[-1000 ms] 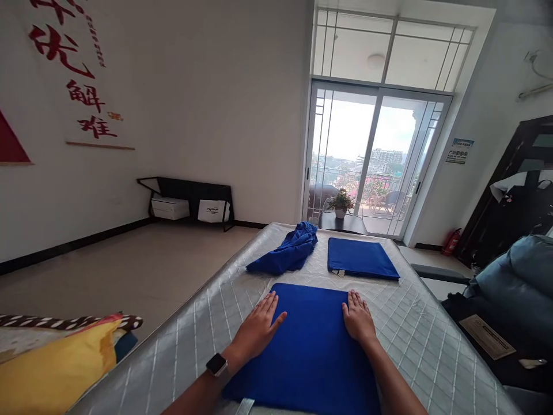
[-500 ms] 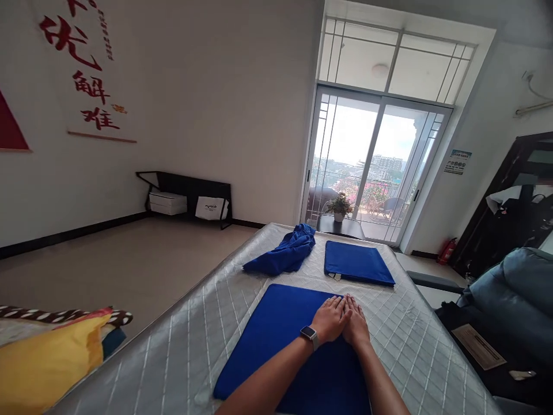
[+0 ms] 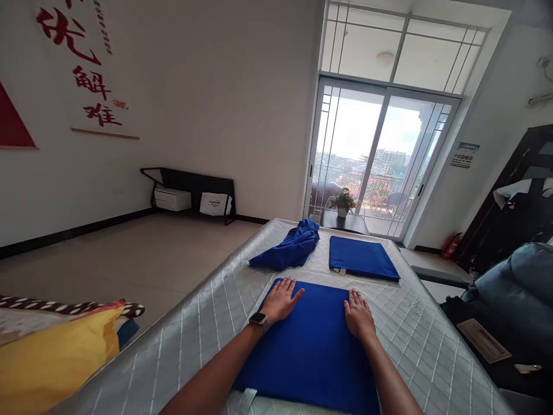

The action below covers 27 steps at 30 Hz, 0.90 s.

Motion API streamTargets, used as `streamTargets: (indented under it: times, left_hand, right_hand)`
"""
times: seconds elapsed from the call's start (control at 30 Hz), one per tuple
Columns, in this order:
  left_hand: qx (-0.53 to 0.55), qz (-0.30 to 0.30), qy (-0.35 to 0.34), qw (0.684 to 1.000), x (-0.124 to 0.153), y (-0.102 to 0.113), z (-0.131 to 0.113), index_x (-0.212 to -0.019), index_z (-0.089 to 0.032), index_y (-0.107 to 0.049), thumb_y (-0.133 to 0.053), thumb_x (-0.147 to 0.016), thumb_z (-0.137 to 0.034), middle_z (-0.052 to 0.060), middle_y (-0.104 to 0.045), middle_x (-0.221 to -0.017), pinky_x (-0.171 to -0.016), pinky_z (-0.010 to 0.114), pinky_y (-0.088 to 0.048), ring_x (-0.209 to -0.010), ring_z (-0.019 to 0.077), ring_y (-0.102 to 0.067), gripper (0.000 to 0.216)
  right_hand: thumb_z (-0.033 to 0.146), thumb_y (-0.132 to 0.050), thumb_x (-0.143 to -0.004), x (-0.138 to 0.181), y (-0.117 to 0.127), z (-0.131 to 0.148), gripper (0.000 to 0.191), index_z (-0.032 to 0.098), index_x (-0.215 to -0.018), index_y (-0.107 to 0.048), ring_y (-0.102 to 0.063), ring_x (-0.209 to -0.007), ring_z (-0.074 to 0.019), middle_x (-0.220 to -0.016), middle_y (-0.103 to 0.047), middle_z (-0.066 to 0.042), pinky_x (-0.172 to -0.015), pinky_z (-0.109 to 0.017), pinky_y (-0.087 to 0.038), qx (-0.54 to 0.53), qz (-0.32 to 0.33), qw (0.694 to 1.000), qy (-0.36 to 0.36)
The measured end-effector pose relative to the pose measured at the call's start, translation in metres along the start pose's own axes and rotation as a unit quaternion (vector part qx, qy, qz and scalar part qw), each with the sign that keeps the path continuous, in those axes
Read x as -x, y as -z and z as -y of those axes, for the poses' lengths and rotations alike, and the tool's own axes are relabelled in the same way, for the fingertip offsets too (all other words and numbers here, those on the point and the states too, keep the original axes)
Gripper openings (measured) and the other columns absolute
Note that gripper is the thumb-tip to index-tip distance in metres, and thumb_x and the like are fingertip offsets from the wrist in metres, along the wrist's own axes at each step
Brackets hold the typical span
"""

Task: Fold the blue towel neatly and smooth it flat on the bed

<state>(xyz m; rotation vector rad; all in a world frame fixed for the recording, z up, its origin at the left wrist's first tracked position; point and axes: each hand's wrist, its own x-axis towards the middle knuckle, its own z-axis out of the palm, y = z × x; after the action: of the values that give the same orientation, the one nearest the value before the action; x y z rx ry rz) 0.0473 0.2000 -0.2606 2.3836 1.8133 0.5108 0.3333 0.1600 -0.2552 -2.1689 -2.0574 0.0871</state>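
A flat blue fabric rectangle, like a folded cloth or a cushion cover, lies on the quilted silver-grey mattress. My left hand, with a watch on the wrist, rests palm down on its far left corner, fingers stretched out. At the far right corner my right hand lies flat along the edge, fingers extended. A pale label strip sticks out at its near left edge. Beyond it are a second flat blue piece with a small white tag and a crumpled blue cloth.
To the left lies a yellow pillow. A black shelf with white boxes stands by the wall. A potted plant sits before the glass door. At right are a blue-grey padded item and a fire extinguisher.
My hands were together at the far right corner. My left hand has moved left across the blue fabric to its other corner; my right hand stays near the right edge.
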Motion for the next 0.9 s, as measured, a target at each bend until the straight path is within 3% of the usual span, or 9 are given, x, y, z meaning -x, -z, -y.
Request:
streamTargets:
  times: [0.1,0.2,0.4,0.6,0.9]
  left_hand:
    - [-0.01,-0.008,0.03,0.999,0.004,0.005,0.023,-0.149,-0.008,-0.036,-0.01,-0.094,-0.069,0.018,-0.032,-0.157,-0.121,0.049,-0.019,-0.148,0.0294,-0.025,0.087]
    - [-0.012,-0.017,0.038,0.999,0.007,0.005,0.031,-0.15,-0.007,-0.034,-0.009,-0.093,-0.07,0.018,-0.031,-0.157,-0.121,0.046,-0.019,-0.148,0.0289,-0.023,0.088]
    - [-0.011,-0.028,0.034,0.999,0.008,0.003,0.028,-0.149,-0.005,-0.034,-0.011,-0.093,-0.071,0.018,-0.032,-0.157,-0.121,0.045,-0.019,-0.149,0.0288,-0.022,0.089]
    - [-0.013,-0.026,0.034,0.999,0.009,0.006,0.027,-0.15,-0.006,-0.033,-0.01,-0.093,-0.071,0.018,-0.031,-0.157,-0.121,0.045,-0.02,-0.148,0.0288,-0.024,0.09]
    - [-0.014,-0.022,0.031,0.999,0.01,0.006,0.027,-0.15,-0.005,-0.034,-0.013,-0.093,-0.071,0.018,-0.031,-0.157,-0.121,0.046,-0.02,-0.148,0.0291,-0.022,0.089]
  right_hand:
    - [0.04,-0.017,-0.1,0.0,0.0,0.0,0.063,0.012,-0.156,-0.018,-0.009,-0.15,-0.0158,-0.162,-0.015,-0.004,-0.12,-0.035,-0.005,0.001,0.001,1.0,-0.003]
    - [0.039,-0.018,-0.1,0.001,0.001,0.001,0.062,0.012,-0.156,-0.018,-0.009,-0.15,-0.0161,-0.162,-0.014,-0.005,-0.12,-0.035,-0.006,0.006,0.001,1.0,-0.002]
    - [0.037,-0.02,-0.1,0.008,0.01,0.006,0.061,0.011,-0.155,-0.021,-0.012,-0.149,-0.0164,-0.162,-0.016,-0.007,-0.12,-0.034,-0.009,0.02,-0.01,1.0,0.0]
    - [0.033,-0.018,-0.1,0.021,0.02,0.015,0.059,0.011,-0.155,-0.024,-0.01,-0.149,-0.0163,-0.161,-0.02,-0.007,-0.121,-0.037,-0.002,0.03,-0.031,0.999,0.01]
    - [0.042,-0.017,-0.099,0.056,0.002,0.015,0.065,0.01,-0.155,-0.02,-0.01,-0.149,-0.0174,-0.161,-0.016,-0.005,-0.121,-0.038,-0.008,0.019,-0.005,1.0,-0.002]
